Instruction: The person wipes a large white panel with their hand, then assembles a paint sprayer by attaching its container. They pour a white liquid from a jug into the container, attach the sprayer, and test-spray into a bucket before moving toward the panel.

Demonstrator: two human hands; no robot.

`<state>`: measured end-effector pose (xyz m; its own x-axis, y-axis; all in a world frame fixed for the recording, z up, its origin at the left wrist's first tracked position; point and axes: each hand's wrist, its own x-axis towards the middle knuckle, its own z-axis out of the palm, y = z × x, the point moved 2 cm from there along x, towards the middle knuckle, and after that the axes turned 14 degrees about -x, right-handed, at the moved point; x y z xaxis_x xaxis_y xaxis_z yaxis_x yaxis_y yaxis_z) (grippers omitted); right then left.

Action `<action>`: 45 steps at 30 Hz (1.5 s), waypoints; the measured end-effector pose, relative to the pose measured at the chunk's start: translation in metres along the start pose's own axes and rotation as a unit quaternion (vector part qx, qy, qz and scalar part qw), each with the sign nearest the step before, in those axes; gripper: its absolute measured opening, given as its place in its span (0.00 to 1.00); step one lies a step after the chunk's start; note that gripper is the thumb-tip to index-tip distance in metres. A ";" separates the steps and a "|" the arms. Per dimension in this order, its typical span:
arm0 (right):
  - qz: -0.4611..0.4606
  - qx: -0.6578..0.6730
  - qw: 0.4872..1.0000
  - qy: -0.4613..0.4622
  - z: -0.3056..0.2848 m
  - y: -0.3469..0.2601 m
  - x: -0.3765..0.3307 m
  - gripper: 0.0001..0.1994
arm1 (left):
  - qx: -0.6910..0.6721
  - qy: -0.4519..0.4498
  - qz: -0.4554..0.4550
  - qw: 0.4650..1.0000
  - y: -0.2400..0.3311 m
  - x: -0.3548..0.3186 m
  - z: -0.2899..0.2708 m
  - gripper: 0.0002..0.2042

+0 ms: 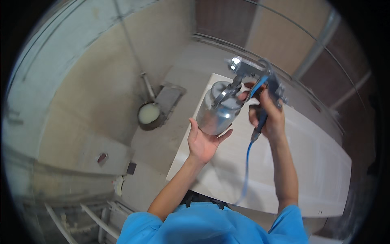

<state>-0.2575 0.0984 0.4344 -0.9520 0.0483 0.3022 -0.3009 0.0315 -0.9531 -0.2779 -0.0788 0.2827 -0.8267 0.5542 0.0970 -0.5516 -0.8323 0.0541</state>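
White, flat and long: a panel [284,171] spread across the lower right, its near end above the blue sleeves [195,227] at the bottom. Left of it, on the dusty floor, a round bucket [149,114] of pale liquid with a stick leaning out, close to a grey slab [168,99]. Further left, a small dark block [131,168] and a crumpled rag [118,185]. Nothing between the hands and the panel's near left corner but a thin blue hose [246,171], hanging down from the grip and blurring away over the panel. Lower left corner smeared, hard to read. Held up over the panel's left edge, a metal spray gun [252,75] with its shiny cup [217,110]. Left hand [203,142] palm up, fingers loosely spread, cradling the cup's underside. Right hand [270,116] wrapped tight round the gun's handle, fingers curled; fingertips partly hidden behind the gun's body.
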 end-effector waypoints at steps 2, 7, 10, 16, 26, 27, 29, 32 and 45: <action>-0.010 0.005 0.999 -0.050 0.021 0.001 -0.013 0.27 | -0.022 0.024 0.022 0.999 0.003 -0.014 0.008 0.47; 0.015 0.071 0.978 -0.196 0.058 0.004 -0.086 0.30 | 0.009 0.101 0.103 0.989 -0.001 -0.115 -0.010 0.43; -0.051 0.040 0.953 -0.297 0.079 0.008 -0.165 0.34 | -0.017 0.093 0.165 0.982 -0.022 -0.189 -0.028 0.41; -0.088 0.022 0.870 -0.485 0.075 0.012 -0.249 0.32 | 0.078 0.092 0.245 0.962 -0.073 -0.328 -0.042 0.39; -0.091 0.057 0.707 -0.699 0.152 0.001 -0.368 0.24 | -0.045 0.201 0.392 0.896 -0.225 -0.512 -0.002 0.39; -0.123 0.041 0.673 -0.728 0.158 -0.005 -0.381 0.28 | -0.070 0.219 0.398 0.888 -0.246 -0.526 -0.001 0.38; -0.159 0.057 0.620 -0.766 0.163 -0.016 -0.418 0.27 | -0.085 0.190 0.427 0.880 -0.281 -0.551 -0.009 0.37; -0.235 0.091 0.536 -0.806 0.174 -0.035 -0.485 0.29 | -0.032 0.080 0.472 0.877 -0.327 -0.600 -0.018 0.37; -0.349 0.159 0.307 -0.871 0.195 -0.112 -0.808 0.25 | -0.106 0.057 0.669 0.733 -0.571 -0.833 -0.006 0.29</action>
<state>0.5347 -0.1389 0.2935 0.8486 -0.4758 0.2314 -0.1930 -0.6856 -0.7019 0.7255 -0.0651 0.1649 -0.6404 -0.7505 -0.1629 0.7675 -0.6178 -0.1711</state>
